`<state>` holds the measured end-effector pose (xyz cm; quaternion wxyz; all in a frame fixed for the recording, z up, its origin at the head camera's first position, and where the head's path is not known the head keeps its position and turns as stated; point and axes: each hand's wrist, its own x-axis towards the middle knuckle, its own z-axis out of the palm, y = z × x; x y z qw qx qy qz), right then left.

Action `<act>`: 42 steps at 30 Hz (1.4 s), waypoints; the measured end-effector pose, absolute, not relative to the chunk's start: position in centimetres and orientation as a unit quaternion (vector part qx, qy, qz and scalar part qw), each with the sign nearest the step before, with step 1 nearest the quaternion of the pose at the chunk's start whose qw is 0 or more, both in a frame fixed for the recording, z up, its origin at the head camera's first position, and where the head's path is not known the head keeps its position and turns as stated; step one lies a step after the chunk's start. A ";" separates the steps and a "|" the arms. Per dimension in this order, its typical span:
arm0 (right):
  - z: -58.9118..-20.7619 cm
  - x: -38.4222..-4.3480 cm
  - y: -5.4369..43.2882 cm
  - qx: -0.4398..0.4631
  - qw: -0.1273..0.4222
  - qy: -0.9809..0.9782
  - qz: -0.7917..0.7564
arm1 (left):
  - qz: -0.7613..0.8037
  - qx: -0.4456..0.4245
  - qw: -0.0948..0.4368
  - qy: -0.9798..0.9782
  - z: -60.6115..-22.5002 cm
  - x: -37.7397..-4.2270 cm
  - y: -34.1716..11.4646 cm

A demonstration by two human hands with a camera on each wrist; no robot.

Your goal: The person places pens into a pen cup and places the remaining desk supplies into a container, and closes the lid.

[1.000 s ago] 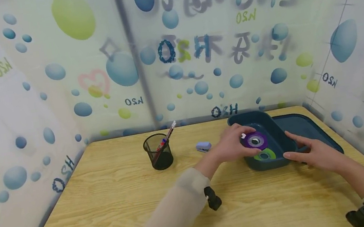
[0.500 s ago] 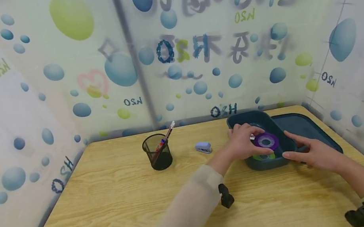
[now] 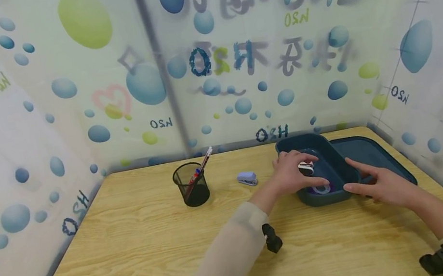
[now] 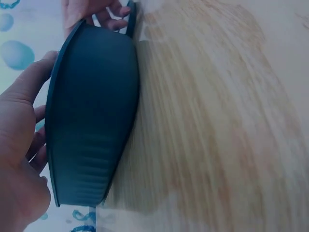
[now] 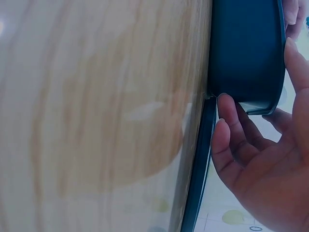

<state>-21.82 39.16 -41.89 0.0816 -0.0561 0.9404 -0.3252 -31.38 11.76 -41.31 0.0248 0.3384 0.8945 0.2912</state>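
A deep dark-teal box [image 3: 339,164] stands at the table's right side. My left hand [image 3: 291,172] reaches over its left rim, thumb and forefinger spread apart, with nothing pinched between them. A small white-and-black object [image 3: 306,168] shows inside the box by these fingers; its kind is unclear. Under the thumb, a purple ring-shaped roll [image 3: 322,188] lies at the near end, partly hidden. My right hand [image 3: 385,186] grips the box's right side, thumb and forefinger at the rim and other fingers curled beneath. The left wrist view shows the box's outer wall [image 4: 94,106] beside the left hand.
A flat dark tray [image 3: 376,156] lies to the right of the box. Left of the hands are a small lavender stapler [image 3: 247,178] and a black mesh cup [image 3: 195,193] of pens. Patterned curtains [image 3: 219,123] enclose the wooden table [image 3: 134,250].
The left hand moved right with the purple roll, then let it go at the box's near end, where the green roll showed before. The green roll is now hidden. The right hand stayed put.
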 end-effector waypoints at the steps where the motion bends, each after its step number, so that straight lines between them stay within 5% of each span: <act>1: -41.9 -21.8 39.2 -0.057 0.082 0.940 -0.326 | 0.306 0.339 0.027 0.889 -41.3 -31.5 11.5; 23: -42.0 -21.7 39.3 -0.053 0.084 0.938 -0.333 | 0.444 0.287 0.048 0.848 -41.8 -34.9 -1.2; 42: -42.2 -21.9 39.2 -0.050 0.080 0.941 -0.325 | 0.384 0.283 0.058 0.877 -44.3 -35.6 -3.8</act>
